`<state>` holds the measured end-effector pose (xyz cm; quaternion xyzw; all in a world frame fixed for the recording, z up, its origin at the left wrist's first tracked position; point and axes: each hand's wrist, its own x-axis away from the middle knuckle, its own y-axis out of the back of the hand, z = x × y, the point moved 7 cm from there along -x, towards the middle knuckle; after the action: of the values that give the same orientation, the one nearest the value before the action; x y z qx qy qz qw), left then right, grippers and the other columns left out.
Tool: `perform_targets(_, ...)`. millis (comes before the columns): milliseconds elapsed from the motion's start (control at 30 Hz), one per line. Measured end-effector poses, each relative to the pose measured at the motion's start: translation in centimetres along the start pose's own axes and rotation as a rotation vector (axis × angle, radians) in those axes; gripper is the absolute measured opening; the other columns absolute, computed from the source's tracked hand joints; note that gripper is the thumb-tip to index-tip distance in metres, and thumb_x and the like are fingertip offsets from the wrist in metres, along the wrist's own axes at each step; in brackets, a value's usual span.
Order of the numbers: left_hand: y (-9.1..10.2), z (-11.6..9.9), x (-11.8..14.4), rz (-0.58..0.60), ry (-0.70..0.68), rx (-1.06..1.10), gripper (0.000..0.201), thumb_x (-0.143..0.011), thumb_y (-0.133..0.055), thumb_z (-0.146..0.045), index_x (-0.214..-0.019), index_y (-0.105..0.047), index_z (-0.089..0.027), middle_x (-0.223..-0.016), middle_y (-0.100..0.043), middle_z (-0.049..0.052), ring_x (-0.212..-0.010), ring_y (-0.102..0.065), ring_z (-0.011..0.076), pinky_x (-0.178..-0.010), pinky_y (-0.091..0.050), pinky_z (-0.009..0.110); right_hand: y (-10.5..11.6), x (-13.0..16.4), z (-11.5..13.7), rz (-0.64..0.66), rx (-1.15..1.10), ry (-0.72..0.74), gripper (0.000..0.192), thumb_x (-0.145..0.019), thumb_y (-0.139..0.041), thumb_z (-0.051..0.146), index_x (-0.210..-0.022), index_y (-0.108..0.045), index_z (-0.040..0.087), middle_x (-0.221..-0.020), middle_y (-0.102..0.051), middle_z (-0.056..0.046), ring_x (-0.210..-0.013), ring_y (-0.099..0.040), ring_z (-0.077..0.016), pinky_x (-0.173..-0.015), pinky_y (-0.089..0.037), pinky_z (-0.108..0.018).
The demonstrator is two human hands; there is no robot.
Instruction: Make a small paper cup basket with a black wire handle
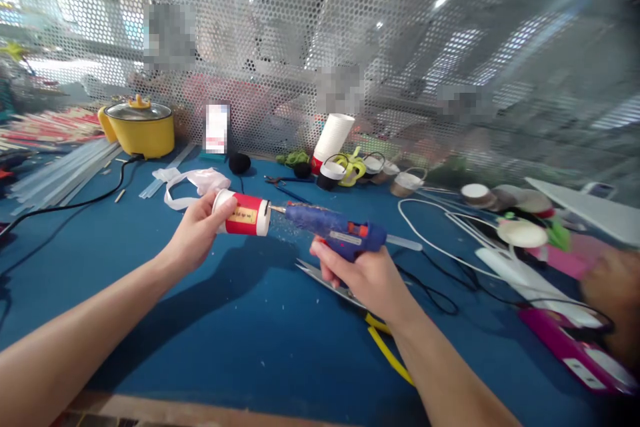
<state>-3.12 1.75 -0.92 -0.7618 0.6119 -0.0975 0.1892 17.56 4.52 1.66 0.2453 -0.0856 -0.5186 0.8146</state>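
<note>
My left hand (200, 227) is closed around the rim end of a paper cup (245, 215), which lies on its side in the air, white with a red band and a yellowish label. A short black strip shows near the cup's base. My right hand (363, 273) grips a blue glue gun (325, 227) by its handle, with a clear glue stick (407, 243) poking from the back. The gun's metal nozzle meets or nearly meets the cup's base end. Below my right hand lie scissors (330, 282) with yellow handles, partly hidden by my wrist.
A yellow electric pot (145, 130) and many glue sticks (65, 173) are at the left. White ribbon (183, 188), pliers (290, 180), stacked cups (334, 137) and small handled cups (331, 175) stand behind. Cables, a white power strip (535, 287) and another person's hand (615, 293) are at the right.
</note>
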Motion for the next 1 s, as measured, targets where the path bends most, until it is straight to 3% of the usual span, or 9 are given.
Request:
perform_targets(367,0.11,0.08,-0.02,-0.004,-0.016,-0.011,0.036,-0.074,-0.060,-0.028,-0.108,-0.057,-0.014,-0.084,-0.067,0.004,-0.070,-0.061,0.0110,-0.062,-0.047,0.020,-0.33,0.58,0.91,-0.003,0.120,-0.009,0.032,-0.076,-0.053,0.039,-0.054,-0.052,0.016,-0.044,-0.052,0.000,-0.041,-0.050,-0.0099,-0.045,-0.045,-0.021)
perform_targets(1000,0.31,0.04,-0.10,0.002,-0.049,-0.080,0.037,-0.075,-0.060,-0.031,-0.109,-0.056,-0.017,-0.085,-0.067,0.002,-0.075,-0.060,0.0106,-0.064,-0.046,0.018,-0.15,0.58,0.77,-0.031,0.151,-0.022,0.031,-0.075,-0.053,0.041,-0.056,-0.054,0.016,-0.045,-0.054,0.000,-0.042,-0.053,-0.0109,-0.044,-0.046,-0.022)
